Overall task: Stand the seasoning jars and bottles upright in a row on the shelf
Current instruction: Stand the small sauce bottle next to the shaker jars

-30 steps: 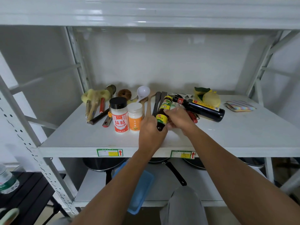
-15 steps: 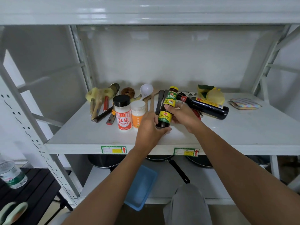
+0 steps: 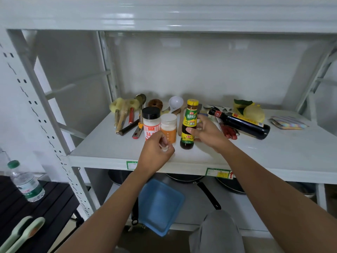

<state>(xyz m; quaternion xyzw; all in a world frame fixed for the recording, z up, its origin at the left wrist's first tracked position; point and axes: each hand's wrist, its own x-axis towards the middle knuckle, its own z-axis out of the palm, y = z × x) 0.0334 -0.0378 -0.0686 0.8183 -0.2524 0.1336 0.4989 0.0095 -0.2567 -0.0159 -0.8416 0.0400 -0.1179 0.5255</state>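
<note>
A dark sauce bottle with a green and yellow label (image 3: pixel 189 125) stands upright on the white shelf (image 3: pixel 273 152). To its left stand an orange jar with a white lid (image 3: pixel 168 129) and a black-lidded white jar with a red label (image 3: pixel 151 123), all in a row. My right hand (image 3: pixel 207 133) is just right of the sauce bottle, fingers spread, thumb tip touching its label. My left hand (image 3: pixel 156 154) hovers in front of the two jars, fingers curled in, holding nothing. A tall dark bottle with a red and yellow label (image 3: pixel 242 123) lies on its side to the right.
Behind the jars lie brushes, a white ladle (image 3: pixel 175 103), wooden spatulas and red-handled tools. A yellow-green sponge (image 3: pixel 249 109) and a folded cloth (image 3: pixel 288 122) sit at the right. Pans and a blue tray (image 3: pixel 160 205) fill the lower shelf. A water bottle (image 3: pixel 25 181) stands at the left.
The green-label bottle went from tilted in both hands to standing upright beside the orange jar. My left hand let go and drew back; my right hand has loosened its hold.
</note>
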